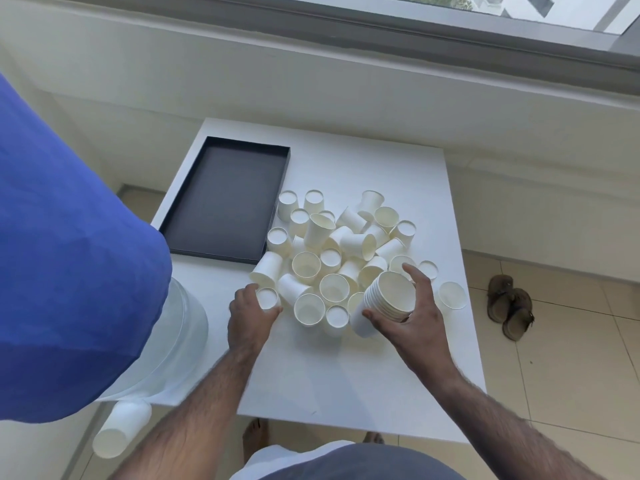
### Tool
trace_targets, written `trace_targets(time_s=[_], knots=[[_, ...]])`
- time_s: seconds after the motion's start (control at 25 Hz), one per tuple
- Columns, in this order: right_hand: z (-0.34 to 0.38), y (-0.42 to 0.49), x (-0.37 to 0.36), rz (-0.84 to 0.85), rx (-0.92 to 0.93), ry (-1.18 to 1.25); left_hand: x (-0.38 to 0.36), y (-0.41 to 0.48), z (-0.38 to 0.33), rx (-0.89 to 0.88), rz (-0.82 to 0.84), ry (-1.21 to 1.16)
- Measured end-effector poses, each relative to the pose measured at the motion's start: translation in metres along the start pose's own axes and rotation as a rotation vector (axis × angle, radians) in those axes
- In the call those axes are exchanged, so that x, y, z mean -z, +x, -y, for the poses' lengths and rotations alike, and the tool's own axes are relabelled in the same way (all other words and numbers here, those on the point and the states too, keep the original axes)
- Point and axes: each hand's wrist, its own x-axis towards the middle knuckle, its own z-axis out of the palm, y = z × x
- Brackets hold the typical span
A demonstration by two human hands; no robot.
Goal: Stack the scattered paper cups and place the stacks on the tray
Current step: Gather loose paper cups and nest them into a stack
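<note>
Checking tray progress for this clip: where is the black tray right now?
In the head view the black tray lies on the white table's far left part, its right edge touching the pile of loose cups; no cups in it.

Two bare forearms reach forward from the bottom edge. The left hand is palm down, fingers curled around a single paper cup. The right hand grips a tilted stack of cups, thumb underneath, fingers spread over the top.
</note>
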Motion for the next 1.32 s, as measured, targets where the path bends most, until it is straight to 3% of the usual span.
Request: trace_targets(time_s=[0.2,0.36,0.48,0.6,0.72,1.12,1.2,1.32], knots=[[-0.003,-0.005,-0.002,0.009,0.011,-0.007,0.009,0.011,0.006,-0.053,0.057,0.040],[-0.001,-0.007,-0.001,-0.025,-0.003,0.067,0.028,-0.010,0.009,0.035,-0.038,-0.271],[0.004,-0.008,-0.003,-0.028,-0.019,0.132,0.044,-0.041,0.012,0.164,-0.033,-0.644],[0.014,-0.009,-0.007,-0.044,-0.027,0.215,0.051,-0.065,0.004,0.194,0.136,-0.981],[0.022,-0.009,-0.013,-0.061,-0.026,0.269,0.048,-0.086,-0.022,0.178,0.271,-1.123],[0.011,-0.020,-0.017,0.097,-0.017,0.253,0.007,-0.122,-0.086,0.148,0.620,-1.182],[0.007,-0.022,-0.013,0.069,-0.028,0.251,-0.003,-0.116,-0.080,0.102,0.504,-1.088],[0.000,-0.022,-0.002,0.027,-0.056,0.236,-0.016,-0.093,-0.048,0.035,0.074,-0.646]])
